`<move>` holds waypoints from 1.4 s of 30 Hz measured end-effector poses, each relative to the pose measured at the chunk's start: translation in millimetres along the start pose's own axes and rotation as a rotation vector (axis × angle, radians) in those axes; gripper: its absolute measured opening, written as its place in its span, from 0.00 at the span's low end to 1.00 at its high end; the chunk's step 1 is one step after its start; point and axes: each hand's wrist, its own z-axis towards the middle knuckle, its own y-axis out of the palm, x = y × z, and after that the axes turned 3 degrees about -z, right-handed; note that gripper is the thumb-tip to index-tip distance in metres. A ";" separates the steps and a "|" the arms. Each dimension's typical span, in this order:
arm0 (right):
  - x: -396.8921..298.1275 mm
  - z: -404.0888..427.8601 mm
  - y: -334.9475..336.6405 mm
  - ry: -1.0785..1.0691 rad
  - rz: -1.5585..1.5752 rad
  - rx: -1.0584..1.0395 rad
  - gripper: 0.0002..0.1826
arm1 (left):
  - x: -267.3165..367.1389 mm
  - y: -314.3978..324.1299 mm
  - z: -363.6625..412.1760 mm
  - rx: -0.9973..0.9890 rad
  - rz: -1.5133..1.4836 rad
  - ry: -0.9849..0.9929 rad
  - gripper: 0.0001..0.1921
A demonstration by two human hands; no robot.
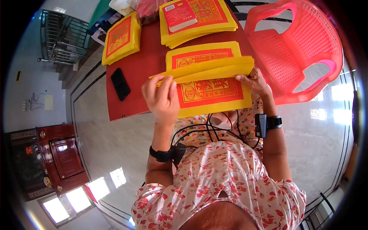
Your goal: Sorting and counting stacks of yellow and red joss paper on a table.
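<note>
A folded or loosely rolled yellow paper sheet [212, 68] lies across the printed sheets, its far edge raised as a narrow flap. My left hand [162, 99] pinches its left end with the fingertips. At the other end, my right hand [256, 82] grips the paper, thumb on the near side and the fingers partly hidden behind. Beneath it are yellow joss paper sheets [212, 107] with red panels and gold-toned printing. They reach over the near edge of the red table [135, 107]. How many sheets lie there I cannot tell.
Stacks of yellow paper stand at the back left [132, 37] and back centre [169, 38]; a red book [179, 14] tops the latter. A black phone [120, 84] lies left. Red plastic chair [270, 49] stands right. Black cables [195, 126] cross my lap.
</note>
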 end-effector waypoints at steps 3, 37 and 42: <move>-1.0 -2.3 0.7 -0.031 0.020 0.061 0.14 | 6.5 -11.8 -1.1 0.055 0.026 -0.022 0.06; 1.5 -2.6 -2.1 0.085 0.028 0.055 0.19 | 3.6 3.4 -34.4 -0.997 -0.263 -0.109 0.26; 1.9 -2.4 -2.2 0.114 0.031 0.051 0.19 | 2.1 3.2 -36.2 -0.987 -0.292 -0.144 0.26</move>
